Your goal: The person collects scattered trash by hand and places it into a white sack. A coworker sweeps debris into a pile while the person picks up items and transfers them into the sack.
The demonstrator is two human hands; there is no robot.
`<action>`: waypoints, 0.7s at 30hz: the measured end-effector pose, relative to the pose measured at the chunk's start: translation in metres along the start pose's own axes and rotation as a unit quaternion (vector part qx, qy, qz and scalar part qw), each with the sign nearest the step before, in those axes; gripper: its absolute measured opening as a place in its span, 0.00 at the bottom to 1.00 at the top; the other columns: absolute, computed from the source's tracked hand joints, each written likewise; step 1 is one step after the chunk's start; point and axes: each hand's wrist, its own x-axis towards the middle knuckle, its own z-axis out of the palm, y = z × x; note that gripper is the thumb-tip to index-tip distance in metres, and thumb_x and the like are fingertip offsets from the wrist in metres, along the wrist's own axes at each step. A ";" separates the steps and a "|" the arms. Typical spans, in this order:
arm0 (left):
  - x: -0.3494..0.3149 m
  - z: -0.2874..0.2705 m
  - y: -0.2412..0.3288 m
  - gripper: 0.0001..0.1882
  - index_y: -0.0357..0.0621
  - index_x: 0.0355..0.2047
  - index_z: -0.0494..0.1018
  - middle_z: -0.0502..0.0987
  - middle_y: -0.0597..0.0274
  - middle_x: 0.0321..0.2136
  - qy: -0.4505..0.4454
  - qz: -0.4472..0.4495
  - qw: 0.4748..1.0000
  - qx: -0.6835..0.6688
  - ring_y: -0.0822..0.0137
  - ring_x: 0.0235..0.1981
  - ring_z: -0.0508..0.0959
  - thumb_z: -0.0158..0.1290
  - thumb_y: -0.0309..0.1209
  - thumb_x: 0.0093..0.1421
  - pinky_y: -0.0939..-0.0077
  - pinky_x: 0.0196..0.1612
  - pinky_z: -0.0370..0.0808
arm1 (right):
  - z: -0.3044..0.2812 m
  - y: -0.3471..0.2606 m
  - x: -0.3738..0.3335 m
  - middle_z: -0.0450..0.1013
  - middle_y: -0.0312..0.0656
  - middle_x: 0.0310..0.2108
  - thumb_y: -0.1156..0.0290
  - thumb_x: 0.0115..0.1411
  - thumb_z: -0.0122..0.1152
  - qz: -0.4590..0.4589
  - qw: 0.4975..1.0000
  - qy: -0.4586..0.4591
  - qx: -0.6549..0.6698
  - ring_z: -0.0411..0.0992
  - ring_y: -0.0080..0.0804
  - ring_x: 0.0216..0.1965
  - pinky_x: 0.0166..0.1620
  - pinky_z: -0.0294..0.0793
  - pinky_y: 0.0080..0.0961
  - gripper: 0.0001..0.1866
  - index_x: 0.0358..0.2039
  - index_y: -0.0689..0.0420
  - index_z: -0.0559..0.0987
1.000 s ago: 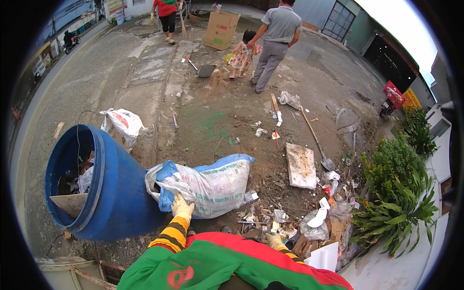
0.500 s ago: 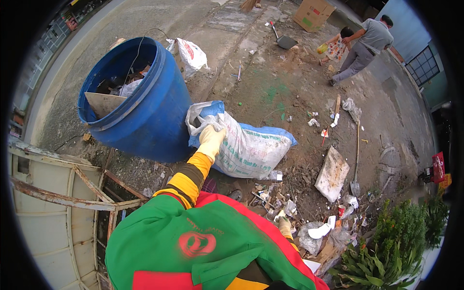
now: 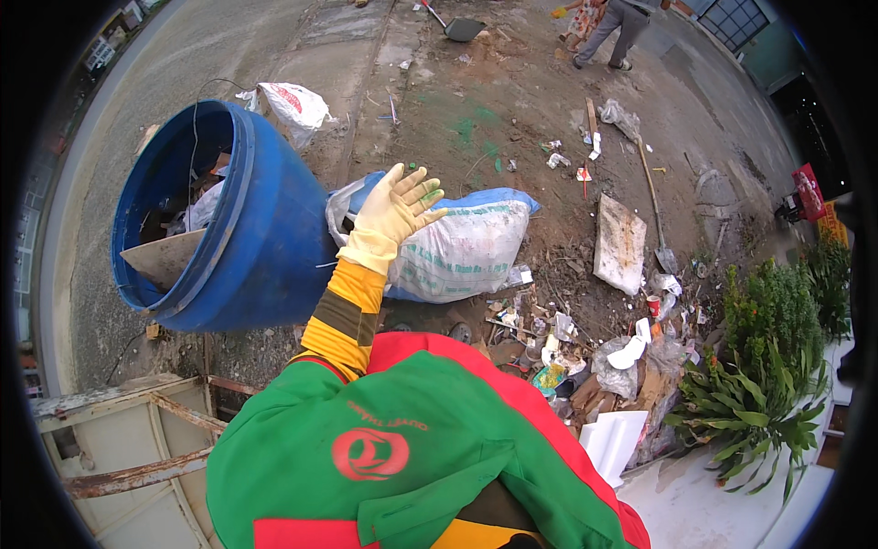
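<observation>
Here's the left grip (image 3: 395,212), gloved in cream, fingers fanned wide with nothing caught between them, poised over the mouth end of a white woven sack (image 3: 466,252); whether the glove brushes the fabric, I can't tell. The sack lies on its side on the ground, just to the right of the blue barrel (image 3: 283,238), a strip of blue along its upper edge. And look at that bulge: it's well filled, so I'd expect a heavy, saggy load, soft-skinned and fairly tough, its weave maybe slick under a glove. The best hold looks to be the loose, gathered rim (image 3: 337,215) at the end facing the barrel, the other hand going under the belly; pinching that taut middle would probably slip. Now for what's out of sight! The right grip doesn't show at all, so its state is anyone's guess, with the green jacket (image 3: 302,448) filling the ground nearest the wearer, below the barrel. Glove and wrist mask part of the sack's mouth, its contents are hidden, and the barrel's depths are dark behind a pale board (image 3: 166,259). Far beyond the barrel, off to its right, a grey-trousered person (image 3: 617,32) is cut off by the upper edge.
</observation>
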 end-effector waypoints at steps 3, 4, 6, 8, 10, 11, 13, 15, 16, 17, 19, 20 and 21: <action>-0.001 -0.010 -0.004 0.20 0.42 0.44 0.71 0.74 0.46 0.43 -0.033 -0.015 0.999 0.004 0.50 0.45 0.73 0.43 0.44 0.64 0.43 0.52 0.68 | 0.010 0.007 -0.015 0.72 0.36 0.21 0.70 0.58 0.56 -0.013 1.000 0.021 -0.013 0.70 0.26 0.14 0.14 0.63 0.20 0.02 0.30 0.53 0.74; -0.001 -0.013 -0.005 0.19 0.42 0.44 0.72 0.74 0.47 0.43 -0.049 -0.024 0.999 0.002 0.50 0.45 0.73 0.43 0.44 0.64 0.44 0.52 0.68 | 0.011 0.009 -0.019 0.72 0.36 0.21 0.70 0.58 0.56 -0.014 0.999 0.031 -0.014 0.70 0.26 0.14 0.14 0.63 0.20 0.02 0.30 0.53 0.74; -0.004 -0.017 -0.007 0.18 0.43 0.44 0.72 0.75 0.47 0.42 -0.073 -0.042 0.996 -0.003 0.50 0.45 0.74 0.43 0.43 0.64 0.44 0.52 0.69 | 0.008 0.011 -0.027 0.73 0.36 0.21 0.70 0.58 0.56 -0.022 0.998 0.055 -0.017 0.70 0.26 0.13 0.14 0.63 0.20 0.02 0.30 0.53 0.74; -0.008 -0.016 -0.008 0.18 0.43 0.46 0.72 0.74 0.47 0.43 -0.125 -0.058 0.990 0.010 0.50 0.46 0.73 0.43 0.42 0.64 0.46 0.52 0.68 | 0.008 0.011 -0.033 0.73 0.36 0.21 0.70 0.58 0.57 -0.031 0.996 0.079 -0.012 0.69 0.26 0.13 0.14 0.63 0.20 0.02 0.29 0.53 0.74; -0.014 -0.013 -0.010 0.19 0.44 0.48 0.70 0.74 0.48 0.45 -0.160 -0.068 0.984 0.026 0.51 0.47 0.73 0.43 0.42 0.64 0.47 0.53 0.68 | 0.013 0.005 -0.040 0.73 0.36 0.21 0.70 0.57 0.57 -0.038 0.994 0.100 0.015 0.69 0.26 0.13 0.14 0.63 0.20 0.02 0.29 0.53 0.74; -0.017 -0.009 -0.012 0.19 0.44 0.49 0.70 0.73 0.48 0.45 -0.174 -0.070 0.982 0.038 0.51 0.47 0.72 0.43 0.43 0.65 0.47 0.53 0.67 | 0.022 -0.003 -0.042 0.74 0.36 0.23 0.70 0.58 0.57 -0.035 0.993 0.092 0.062 0.69 0.24 0.13 0.14 0.64 0.19 0.02 0.31 0.53 0.75; -0.023 -0.002 -0.018 0.23 0.46 0.56 0.64 0.70 0.48 0.49 -0.232 -0.070 0.967 0.074 0.51 0.50 0.71 0.42 0.43 0.65 0.49 0.55 0.66 | 0.048 -0.027 -0.051 0.75 0.35 0.25 0.69 0.60 0.56 -0.106 0.984 0.063 0.128 0.70 0.22 0.16 0.15 0.64 0.18 0.05 0.35 0.52 0.77; -0.031 0.004 -0.030 0.26 0.48 0.60 0.58 0.67 0.47 0.52 -0.250 -0.054 0.956 0.142 0.52 0.51 0.70 0.42 0.43 0.65 0.51 0.55 0.66 | 0.074 -0.060 -0.070 0.76 0.35 0.28 0.69 0.60 0.56 -0.182 0.975 -0.013 0.127 0.72 0.19 0.20 0.18 0.66 0.16 0.07 0.39 0.52 0.78; -0.033 0.007 -0.037 0.27 0.49 0.62 0.56 0.66 0.47 0.54 -0.281 -0.044 0.943 0.170 0.53 0.51 0.69 0.42 0.42 0.65 0.52 0.55 0.65 | 0.091 -0.079 -0.081 0.77 0.35 0.31 0.69 0.60 0.57 -0.208 0.970 -0.023 0.121 0.73 0.17 0.25 0.23 0.68 0.15 0.09 0.42 0.54 0.78; -0.036 0.010 -0.044 0.33 0.51 0.65 0.48 0.61 0.45 0.57 -0.306 -0.044 0.924 0.225 0.53 0.54 0.67 0.45 0.43 0.64 0.55 0.55 0.65 | 0.108 -0.096 -0.095 0.77 0.39 0.33 0.72 0.62 0.54 -0.270 0.955 -0.038 0.114 0.76 0.25 0.31 0.30 0.74 0.17 0.11 0.44 0.57 0.76; -0.043 0.013 -0.062 0.39 0.50 0.67 0.40 0.56 0.45 0.61 -0.324 -0.056 0.878 0.349 0.54 0.58 0.63 0.49 0.39 0.61 0.60 0.58 0.60 | 0.135 -0.122 -0.129 0.76 0.40 0.37 0.68 0.61 0.56 -0.321 0.936 -0.087 0.118 0.76 0.25 0.34 0.35 0.75 0.18 0.13 0.45 0.58 0.75; -0.048 0.013 -0.071 0.41 0.50 0.67 0.38 0.55 0.45 0.61 -0.348 -0.063 0.845 0.401 0.55 0.59 0.61 0.50 0.37 0.60 0.62 0.59 0.59 | 0.144 -0.132 -0.146 0.76 0.39 0.38 0.65 0.61 0.58 -0.349 0.922 -0.120 0.115 0.75 0.25 0.36 0.38 0.74 0.19 0.16 0.47 0.58 0.75; -0.054 0.012 -0.079 0.42 0.50 0.67 0.36 0.53 0.46 0.62 -0.373 -0.088 0.822 0.421 0.57 0.60 0.60 0.51 0.34 0.60 0.63 0.60 0.57 | 0.154 -0.138 -0.163 0.75 0.38 0.41 0.63 0.60 0.59 -0.354 0.914 -0.148 0.130 0.74 0.25 0.39 0.40 0.73 0.20 0.17 0.47 0.57 0.74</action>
